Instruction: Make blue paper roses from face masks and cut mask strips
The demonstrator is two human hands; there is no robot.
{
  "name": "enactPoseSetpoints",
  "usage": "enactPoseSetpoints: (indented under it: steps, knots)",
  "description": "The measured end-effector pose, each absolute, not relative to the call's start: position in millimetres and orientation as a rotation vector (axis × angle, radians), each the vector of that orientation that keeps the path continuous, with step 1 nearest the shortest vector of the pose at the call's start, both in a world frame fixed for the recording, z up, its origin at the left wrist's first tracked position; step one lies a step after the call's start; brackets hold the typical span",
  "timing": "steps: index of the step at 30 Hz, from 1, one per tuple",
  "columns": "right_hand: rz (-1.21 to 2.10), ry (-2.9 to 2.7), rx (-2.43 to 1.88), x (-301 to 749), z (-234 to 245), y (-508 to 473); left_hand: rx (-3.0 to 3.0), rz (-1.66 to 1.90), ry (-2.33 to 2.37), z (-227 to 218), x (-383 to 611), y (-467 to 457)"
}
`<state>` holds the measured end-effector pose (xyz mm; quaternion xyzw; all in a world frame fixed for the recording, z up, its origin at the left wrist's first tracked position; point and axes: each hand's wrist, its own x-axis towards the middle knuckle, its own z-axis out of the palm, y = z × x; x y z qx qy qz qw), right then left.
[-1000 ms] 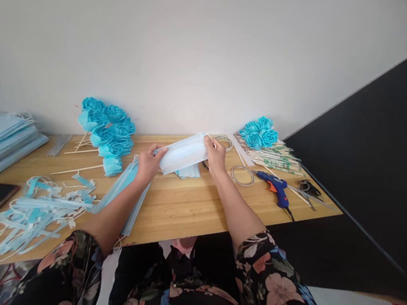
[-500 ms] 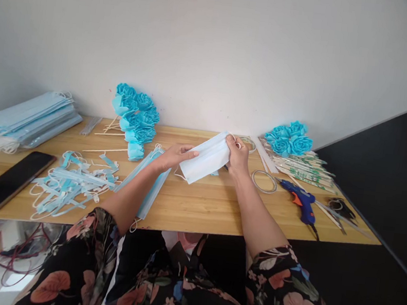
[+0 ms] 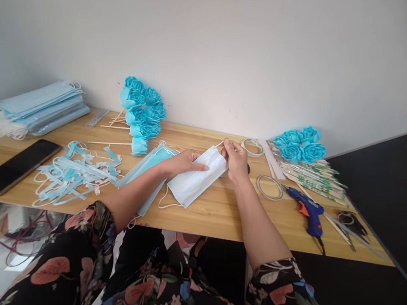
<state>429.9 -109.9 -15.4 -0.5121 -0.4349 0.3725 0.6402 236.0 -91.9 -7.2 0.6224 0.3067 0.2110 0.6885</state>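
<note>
A pale blue face mask [image 3: 196, 181] hangs tilted between my two hands over the middle of the table. My left hand [image 3: 183, 164] grips its upper left side, thumb lying on the front and fingers hidden behind. At the far right corner my right hand [image 3: 235, 158] pinches the mask, with a bit of white ear loop showing at the fingertips. The other ear loop dangles at the lower left. Partly under my left forearm lie more flat face masks [image 3: 159, 157]. Just left of them is a heap of cut mask strips [image 3: 75, 177].
Blue fabric flowers [image 3: 143, 121] on sticks stand at the back left, more flowers [image 3: 301, 146] at the right. A mask stack [image 3: 43, 107] and phone [image 3: 16, 165] lie left. Tape rolls [image 3: 270, 187], wrapped sticks [image 3: 314, 177] and a blue glue gun [image 3: 307, 211] are right.
The mask has tilted more steeply and come lower, nearer to me. My right hand has shifted to its corner and ear loop. The whole view has turned slightly.
</note>
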Motion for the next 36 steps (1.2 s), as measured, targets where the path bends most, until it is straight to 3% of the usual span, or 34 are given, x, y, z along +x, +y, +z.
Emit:
enactPoseSetpoints:
  steps: [7, 13, 25, 36]
  knots:
    - [1.163, -0.834, -0.996, 433.4, -16.9, -101.9, 1.047, 0.827, 0.664, -10.3, 238.5, -83.2]
    - [1.441, -1.003, -1.092, 421.5, -20.0, -108.6, 0.995, 1.033, 0.717, -13.7, 241.0, -78.2]
    - [0.717, -1.197, -1.247, 416.9, -24.5, -112.9, 1.183, 1.230, 0.852, -32.5, 242.8, -67.5]
    - [0.426, -1.193, -1.280, 420.6, -29.9, -110.4, 1.337, 1.367, 1.066, -27.1, 240.3, -65.4]
